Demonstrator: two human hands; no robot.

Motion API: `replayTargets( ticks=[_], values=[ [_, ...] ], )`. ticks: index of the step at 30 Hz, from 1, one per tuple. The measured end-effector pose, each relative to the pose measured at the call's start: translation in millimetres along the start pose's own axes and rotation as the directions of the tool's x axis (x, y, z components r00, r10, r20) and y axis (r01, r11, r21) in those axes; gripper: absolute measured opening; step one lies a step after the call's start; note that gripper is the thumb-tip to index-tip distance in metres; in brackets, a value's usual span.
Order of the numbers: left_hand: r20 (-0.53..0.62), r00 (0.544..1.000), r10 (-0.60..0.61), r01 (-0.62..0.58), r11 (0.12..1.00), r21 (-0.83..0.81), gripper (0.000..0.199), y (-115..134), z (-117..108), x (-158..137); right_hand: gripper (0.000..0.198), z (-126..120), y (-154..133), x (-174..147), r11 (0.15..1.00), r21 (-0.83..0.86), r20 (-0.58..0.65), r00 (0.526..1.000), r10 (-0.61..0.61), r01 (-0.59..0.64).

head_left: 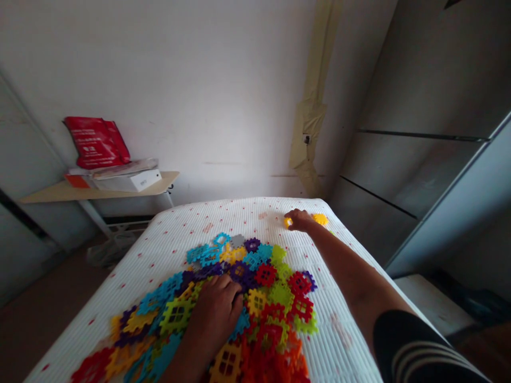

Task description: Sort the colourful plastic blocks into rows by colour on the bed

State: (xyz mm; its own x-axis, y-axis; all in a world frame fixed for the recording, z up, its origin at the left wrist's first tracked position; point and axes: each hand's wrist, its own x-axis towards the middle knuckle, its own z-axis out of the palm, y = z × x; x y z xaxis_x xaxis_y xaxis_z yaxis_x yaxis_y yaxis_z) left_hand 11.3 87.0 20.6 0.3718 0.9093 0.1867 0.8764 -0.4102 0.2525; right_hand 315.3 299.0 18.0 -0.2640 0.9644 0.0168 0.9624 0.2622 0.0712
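Note:
A loose pile of flat plastic gear-edged building pieces in several colours spreads over the near half of the bed. My left hand rests on the middle of that pile, its fingers curled down among purple and green pieces. Its fingertips are hidden, so what they grip, if anything, does not show. Near the bed's far right corner, my right hand is closed on a small yellow building piece. Just right of that wrist, a yellow gear-edged piece lies on the sheet, with a bit of green by the forearm.
A white quilted sheet with red dots covers the bed. Left of it, a side table carries a red package and a white box. A grey cabinet stands at right, and a wall rises behind.

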Motion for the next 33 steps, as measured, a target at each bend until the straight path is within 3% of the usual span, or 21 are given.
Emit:
replayTargets(
  ticks=[12, 18, 22, 27, 30, 33],
  values=[
    [0.002, 1.000, -0.011, 0.011, 1.000, -0.005, 0.022, 0, 1, -1, 0.044, -5, -5, -1, 1.000, -0.019, 0.033, 0.999, -0.019, 0.020],
    [-0.021, 1.000, -0.015, 0.015, 1.000, 0.005, 0.021, 3, -2, -2, 0.053, -16, -17, -9, 0.997, 0.027, -0.048, 0.996, -0.074, 0.075],
    [-0.032, 0.999, -0.011, 0.011, 1.000, 0.001, 0.020, 3, -2, -1, 0.043, -22, -60, -18, 0.974, 0.094, -0.109, 0.974, -0.198, 0.208],
    [-0.026, 1.000, 0.010, -0.011, 0.999, -0.033, 0.023, 3, -3, 0, 0.031, -19, -141, -27, 0.886, 0.159, -0.068, 0.900, -0.431, 0.436],
    [-0.014, 1.000, 0.012, -0.013, 0.998, -0.060, 0.025, 3, -6, -2, 0.033, -20, -175, -25, 0.877, 0.150, -0.025, 0.888, -0.459, 0.457],
    [-0.002, 1.000, 0.014, -0.014, 0.997, -0.077, 0.024, 4, -9, -3, 0.040, -24, -189, -20, 0.900, 0.122, 0.041, 0.904, -0.426, 0.418]
  ],
)
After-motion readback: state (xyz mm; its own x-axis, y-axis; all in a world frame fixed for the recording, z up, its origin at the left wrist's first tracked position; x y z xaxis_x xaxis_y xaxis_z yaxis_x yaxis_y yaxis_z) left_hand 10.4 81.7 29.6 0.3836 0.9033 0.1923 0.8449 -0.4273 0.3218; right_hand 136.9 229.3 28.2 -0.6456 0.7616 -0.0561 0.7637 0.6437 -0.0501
